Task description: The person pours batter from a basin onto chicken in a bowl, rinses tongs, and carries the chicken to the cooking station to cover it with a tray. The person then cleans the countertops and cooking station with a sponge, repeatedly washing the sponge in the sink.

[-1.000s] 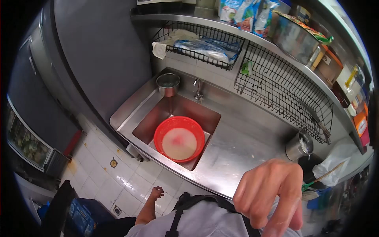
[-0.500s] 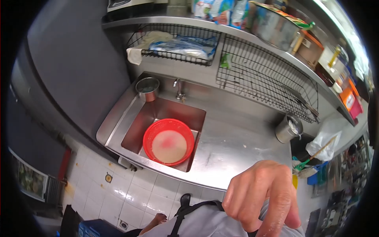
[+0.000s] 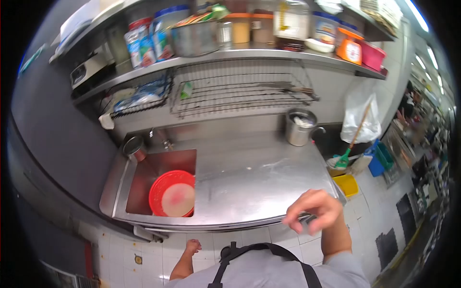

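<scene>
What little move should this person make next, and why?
Perhaps reach the left hand toward the basin: it sits in the sink with something pale inside, and this hand looks empty and nearer to it than the right hand.

Smooth and softly glossy, the long silver-grey metal surface (image 3: 249, 185) at the centre shows bright reflections and faint scuffs, while the round red plastic basin (image 3: 156, 193) at eight o'clock looks smooth and shiny. Near three o'clock, the cylindrical silver metal pot (image 3: 297, 136) is polished, and the translucent white plastic bag (image 3: 357, 126) beyond it is thin and crinkled. At six, the pale-grey cloth shirt (image 3: 264, 271) looks matt; at seven, the white square floor tiles (image 3: 175, 244) look glazed.
</scene>
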The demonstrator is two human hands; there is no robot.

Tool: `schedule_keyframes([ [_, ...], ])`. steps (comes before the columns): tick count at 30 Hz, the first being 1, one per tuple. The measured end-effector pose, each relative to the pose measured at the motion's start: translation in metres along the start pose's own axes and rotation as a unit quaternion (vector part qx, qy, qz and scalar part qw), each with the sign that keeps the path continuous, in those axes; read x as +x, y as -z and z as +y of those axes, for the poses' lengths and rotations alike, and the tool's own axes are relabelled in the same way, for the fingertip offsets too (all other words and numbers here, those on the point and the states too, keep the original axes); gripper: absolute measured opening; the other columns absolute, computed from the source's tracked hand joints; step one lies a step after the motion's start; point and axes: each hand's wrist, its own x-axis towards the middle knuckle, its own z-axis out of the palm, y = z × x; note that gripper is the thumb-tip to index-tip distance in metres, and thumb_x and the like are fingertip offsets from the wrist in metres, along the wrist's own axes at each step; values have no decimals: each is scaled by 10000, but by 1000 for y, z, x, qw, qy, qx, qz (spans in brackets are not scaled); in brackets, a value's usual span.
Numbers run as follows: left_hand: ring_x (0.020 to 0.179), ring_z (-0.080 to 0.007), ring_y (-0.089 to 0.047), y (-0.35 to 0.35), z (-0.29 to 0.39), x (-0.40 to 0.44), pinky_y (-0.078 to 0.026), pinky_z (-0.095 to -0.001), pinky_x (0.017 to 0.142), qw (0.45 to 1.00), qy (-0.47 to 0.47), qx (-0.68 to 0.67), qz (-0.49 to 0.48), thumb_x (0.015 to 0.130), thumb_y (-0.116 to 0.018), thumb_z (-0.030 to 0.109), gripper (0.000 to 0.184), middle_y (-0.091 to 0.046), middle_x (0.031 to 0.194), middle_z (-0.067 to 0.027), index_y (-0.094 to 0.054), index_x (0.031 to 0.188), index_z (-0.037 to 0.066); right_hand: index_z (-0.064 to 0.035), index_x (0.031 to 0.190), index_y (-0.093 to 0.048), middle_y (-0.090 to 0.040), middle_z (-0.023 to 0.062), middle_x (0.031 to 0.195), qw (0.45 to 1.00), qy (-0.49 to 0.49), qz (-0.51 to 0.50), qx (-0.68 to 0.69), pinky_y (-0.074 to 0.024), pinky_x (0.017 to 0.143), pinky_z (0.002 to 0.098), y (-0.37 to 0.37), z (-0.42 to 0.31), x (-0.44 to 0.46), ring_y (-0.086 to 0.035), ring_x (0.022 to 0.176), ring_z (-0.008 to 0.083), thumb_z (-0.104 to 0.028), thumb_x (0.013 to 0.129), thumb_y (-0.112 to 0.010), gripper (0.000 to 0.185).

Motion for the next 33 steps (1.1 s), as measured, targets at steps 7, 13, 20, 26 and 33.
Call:
schedule_keyframes([
  [7,803,-235,-710,-148,-4,-45,-516,-377,638,959,-2,217,-182,877,-601,156,192,-698,902,-100,-640,1051,83,-2,1170,-647,-685,78,803,833,-417,322,-169,-520,675,296,-44,80,-305,-644,700,144,-240,914,-658,349],
  [13,803,-243,-693,-267,25,-59,-524,-368,642,821,-39,447,-354,892,-606,158,178,-688,909,-108,-635,1045,71,-7,1190,-634,-700,131,798,731,-501,367,-282,-529,688,362,-96,44,-427,-667,718,232,-271,899,-657,393],
  [20,803,-252,-672,-433,116,-76,-535,-358,648,733,-69,563,-376,910,-613,160,167,-675,918,-117,-630,1039,56,-27,1208,-618,-694,195,1005,707,-452,446,-312,-527,817,436,-53,-6,-497,-667,915,349,-250,932,-597,356],
  [26,799,-289,-676,-593,151,-71,-572,-394,659,779,-84,427,-452,914,-614,112,177,-648,916,-140,-595,1064,20,-20,1103,-644,-685,219,999,545,-613,491,-293,-513,856,467,-43,-3,-593,-646,986,392,-229,901,-615,292],
  [33,632,-269,-665,-814,122,-19,-533,-428,526,692,67,577,-429,933,-573,178,172,-627,811,-111,-576,1054,55,-18,976,-665,-686,216,946,339,-701,598,-188,-522,836,486,-144,-16,-734,-654,950,402,-246,866,-628,256],
])
